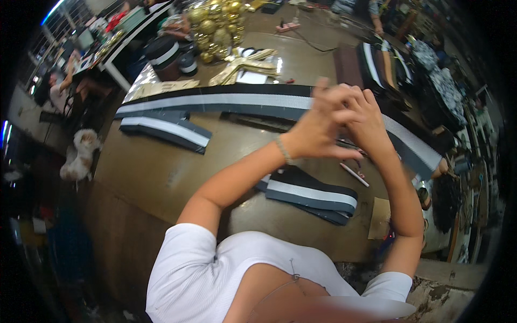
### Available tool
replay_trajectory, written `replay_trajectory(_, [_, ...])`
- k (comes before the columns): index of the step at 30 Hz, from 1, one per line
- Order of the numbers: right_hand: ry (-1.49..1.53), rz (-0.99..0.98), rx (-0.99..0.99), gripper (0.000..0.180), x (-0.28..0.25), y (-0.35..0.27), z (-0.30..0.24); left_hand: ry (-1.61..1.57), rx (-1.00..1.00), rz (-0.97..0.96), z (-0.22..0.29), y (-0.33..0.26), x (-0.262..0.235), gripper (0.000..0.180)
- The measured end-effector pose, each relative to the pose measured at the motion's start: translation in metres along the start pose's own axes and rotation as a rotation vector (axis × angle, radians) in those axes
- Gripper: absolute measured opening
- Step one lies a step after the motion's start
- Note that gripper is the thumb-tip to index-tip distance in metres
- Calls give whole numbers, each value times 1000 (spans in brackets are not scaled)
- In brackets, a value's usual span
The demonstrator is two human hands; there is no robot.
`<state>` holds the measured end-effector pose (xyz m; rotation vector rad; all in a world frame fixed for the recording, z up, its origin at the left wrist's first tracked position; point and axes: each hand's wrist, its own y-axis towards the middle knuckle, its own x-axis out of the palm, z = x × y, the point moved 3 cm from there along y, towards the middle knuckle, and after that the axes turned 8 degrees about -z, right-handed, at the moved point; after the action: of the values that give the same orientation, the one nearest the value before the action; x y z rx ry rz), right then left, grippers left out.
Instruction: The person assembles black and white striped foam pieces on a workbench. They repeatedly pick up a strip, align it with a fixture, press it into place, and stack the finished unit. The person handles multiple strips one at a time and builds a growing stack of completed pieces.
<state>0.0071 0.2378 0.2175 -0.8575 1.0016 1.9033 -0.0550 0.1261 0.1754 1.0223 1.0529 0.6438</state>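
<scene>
Left hand: the left hand (319,128) is raised with its thumb stretched out away from the bent, blurred fingers; I cannot tell whether the fingertips pinch anything.
Right hand: the right hand (371,118) faces it, fingers bent inward and overlapping the left ones in view; whether these press together or grip something cannot be told.
Striped band: the long black, white and grey striped band (231,101) passes behind both hands in view, running out to the left and, past the right wrist, down to the right; contact with the fingers is unclear.
Below the hands: a pale pen (354,175) lies near the right forearm, and a folded striped strip (312,196) lies between the forearms.
Farther left: a shorter striped piece (167,132) lies just below the long band's left part on the brown table (156,177).
Beyond the band: gold-coloured strips (247,67), gold baubles (218,29) and a pink power strip (288,27).
Floor, left: a white and brown dog (81,153).
</scene>
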Motion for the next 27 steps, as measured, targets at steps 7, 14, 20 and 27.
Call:
replay_trajectory(7, [-185,-28,53,26,6,-54,40,331,-344,-429,-71,-47,-5,47])
replay_trajectory(14, [116,-127,103,47,73,-60,63,278,-383,-608,-105,-58,5,44])
replay_trajectory(20, [316,-190,80,49,108,-66,67,230,-468,-708,-112,-76,12,53])
replay_trajectory(27, [332,-151,97,52,117,-73,63,255,-434,-707,-113,-83,19,52])
